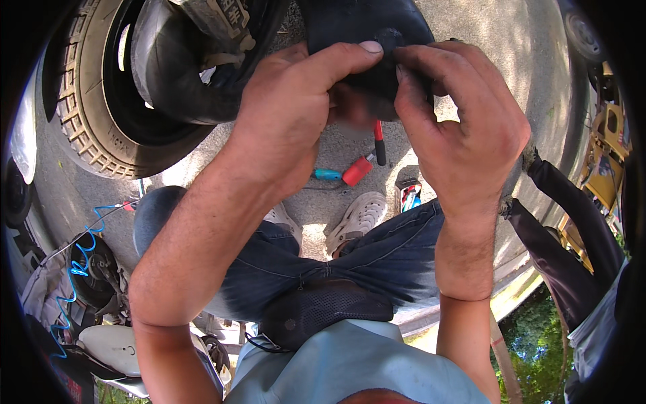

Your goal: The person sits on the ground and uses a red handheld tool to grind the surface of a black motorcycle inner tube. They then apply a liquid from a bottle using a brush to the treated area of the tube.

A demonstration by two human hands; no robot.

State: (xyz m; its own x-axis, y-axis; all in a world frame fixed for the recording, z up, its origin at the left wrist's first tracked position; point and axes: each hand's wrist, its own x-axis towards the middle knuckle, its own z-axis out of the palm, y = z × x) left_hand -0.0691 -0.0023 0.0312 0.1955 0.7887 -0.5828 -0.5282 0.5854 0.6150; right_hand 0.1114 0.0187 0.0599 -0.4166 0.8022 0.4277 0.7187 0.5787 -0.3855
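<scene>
A black rubber inner tube (330, 27) is raised in front of me at the top of the view. A round, darker patch-like spot (387, 37) shows on its surface. My left hand (289, 94) grips the tube from the left, its thumb laid on top beside the spot and its other fingers mostly hidden underneath. From the right, my right hand (468, 108) is closed on the tube, with forefinger and thumb pinched together at the edge of the spot. Whether a thin film is between those fingertips I cannot tell.
A wheel with a knobbly tyre (101, 138) stands at left. Between my shoes lie a red cylindrical tool head (356, 171), a teal handle (327, 174) and a red-black handle (379, 143). A small box (409, 195) is nearby. A blue coiled hose (79, 262) hangs left; another person's dark-clothed limbs (558, 252) are right.
</scene>
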